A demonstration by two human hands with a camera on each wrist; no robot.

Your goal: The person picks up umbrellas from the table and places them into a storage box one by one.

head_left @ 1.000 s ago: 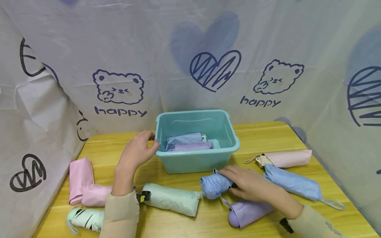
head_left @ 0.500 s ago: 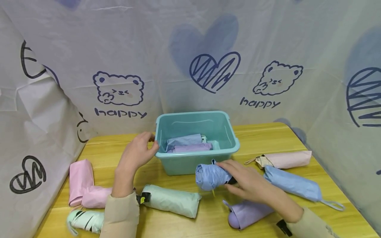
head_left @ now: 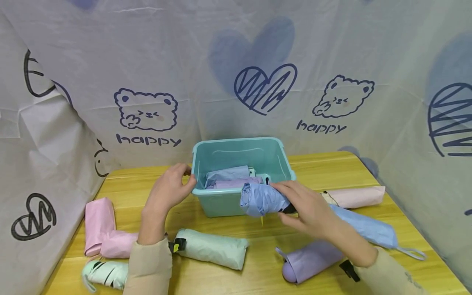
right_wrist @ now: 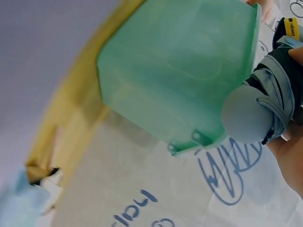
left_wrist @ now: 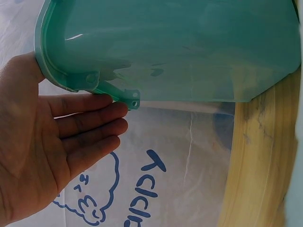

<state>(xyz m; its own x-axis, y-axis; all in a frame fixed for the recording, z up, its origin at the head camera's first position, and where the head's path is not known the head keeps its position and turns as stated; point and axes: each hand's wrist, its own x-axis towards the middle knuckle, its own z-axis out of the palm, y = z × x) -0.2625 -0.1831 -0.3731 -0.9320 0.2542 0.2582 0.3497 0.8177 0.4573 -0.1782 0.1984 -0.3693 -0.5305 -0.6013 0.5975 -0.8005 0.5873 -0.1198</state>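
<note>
My right hand (head_left: 311, 209) grips a folded blue umbrella (head_left: 262, 198), lifted in front of the turquoise bin (head_left: 221, 206) and overlapping its front rim in the head view. The right wrist view shows the umbrella's round pale handle (right_wrist: 246, 116), dark bands and a yellow tag (right_wrist: 291, 28). My left hand (head_left: 167, 188) rests at the bin's left rim. Its fingers (left_wrist: 90, 120) are straight beneath the rim in the left wrist view, and the thumb lies against the edge. Inside the bin lie a blue-grey umbrella (head_left: 228, 173) and a purple umbrella (head_left: 236, 182).
A mint umbrella (head_left: 212, 248) and a purple one (head_left: 313, 260) lie in front on the wooden table (head_left: 210, 282). Pale pink (head_left: 355, 197) and blue (head_left: 368, 227) umbrellas lie right. Pink ones (head_left: 99, 225) and a striped mint one (head_left: 108, 273) lie left. A printed cloth (head_left: 206, 102) hangs behind.
My right hand has raised the blue umbrella from low over the table up to the bin's front rim. The left hand stays at the rim.
</note>
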